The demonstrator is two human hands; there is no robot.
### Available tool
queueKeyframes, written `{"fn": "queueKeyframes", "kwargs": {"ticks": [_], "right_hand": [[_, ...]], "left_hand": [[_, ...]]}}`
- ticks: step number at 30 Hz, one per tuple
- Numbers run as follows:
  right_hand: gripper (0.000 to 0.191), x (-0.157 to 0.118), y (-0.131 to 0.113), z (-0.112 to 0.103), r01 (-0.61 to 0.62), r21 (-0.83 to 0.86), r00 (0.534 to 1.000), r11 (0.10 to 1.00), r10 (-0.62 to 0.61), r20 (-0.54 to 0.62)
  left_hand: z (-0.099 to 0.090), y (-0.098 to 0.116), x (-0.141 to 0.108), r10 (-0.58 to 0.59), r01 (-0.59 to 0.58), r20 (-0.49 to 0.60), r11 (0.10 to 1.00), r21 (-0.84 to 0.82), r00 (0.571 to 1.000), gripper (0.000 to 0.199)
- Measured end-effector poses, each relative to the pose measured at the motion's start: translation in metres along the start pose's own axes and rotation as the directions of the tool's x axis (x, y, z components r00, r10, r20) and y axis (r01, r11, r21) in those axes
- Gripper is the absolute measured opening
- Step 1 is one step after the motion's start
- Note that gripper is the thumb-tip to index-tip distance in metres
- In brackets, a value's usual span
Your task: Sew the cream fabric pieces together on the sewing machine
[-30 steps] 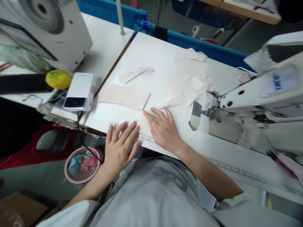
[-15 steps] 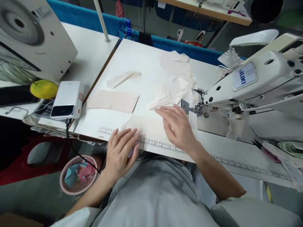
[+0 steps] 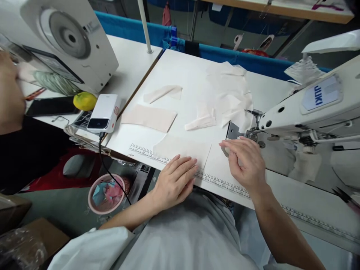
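On pale cloth (image 3: 180,147) — left hand (image 3: 172,185), fingers (image 3: 181,167) together

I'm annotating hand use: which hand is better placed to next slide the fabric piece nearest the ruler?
Probably the left hand: its fingers overlap that fabric piece; the right hand is off it, near the sewing machine.

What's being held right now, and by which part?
No grip shows on the left hand: its fingers lie over the near edge of the pale cloth piece. The right hand is curled; whether it pinches anything can't be told.
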State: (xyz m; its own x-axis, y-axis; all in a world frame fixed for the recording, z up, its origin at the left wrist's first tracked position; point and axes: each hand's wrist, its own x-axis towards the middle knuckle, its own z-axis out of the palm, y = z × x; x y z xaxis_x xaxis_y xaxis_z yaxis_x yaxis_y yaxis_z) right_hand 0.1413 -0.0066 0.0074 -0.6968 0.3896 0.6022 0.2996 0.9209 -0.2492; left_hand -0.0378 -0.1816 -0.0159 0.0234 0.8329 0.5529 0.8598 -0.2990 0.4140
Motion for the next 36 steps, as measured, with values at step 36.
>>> {"fn": "queueKeyframes", "kwargs": {"ticks": [36], "right_hand": [[0.038, -0.002, -0.008, 0.006, 0.072, 0.133, 0.995, 0.988, -0.080, 0.053]], "left_hand": [[-0.055, -0.161, 0.136, -0.408, 0.399, 0.031, 0.905, 0.150, 0.913, 0.022]]}}
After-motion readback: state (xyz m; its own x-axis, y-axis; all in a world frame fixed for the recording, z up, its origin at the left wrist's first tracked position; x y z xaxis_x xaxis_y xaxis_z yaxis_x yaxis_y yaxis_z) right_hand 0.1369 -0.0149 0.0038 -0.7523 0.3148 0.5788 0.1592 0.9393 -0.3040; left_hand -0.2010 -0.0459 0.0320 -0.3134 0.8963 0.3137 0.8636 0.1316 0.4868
